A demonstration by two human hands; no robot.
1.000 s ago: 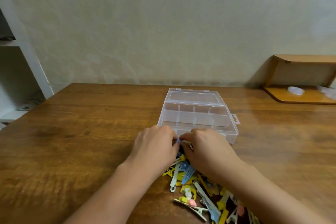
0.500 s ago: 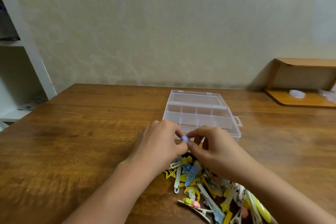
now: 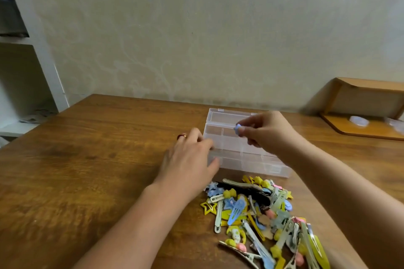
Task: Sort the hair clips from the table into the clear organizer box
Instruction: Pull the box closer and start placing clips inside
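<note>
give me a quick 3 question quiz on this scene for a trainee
1. True or false: the right hand pinches a small blue clip above the box.
2. Where does the left hand rest? A) on the clip pile B) at the box's left edge C) on the shelf
3. Fill in: the clip pile lies on the table between the box and the ____.

Key: 1 true; 2 B; 3 person
</note>
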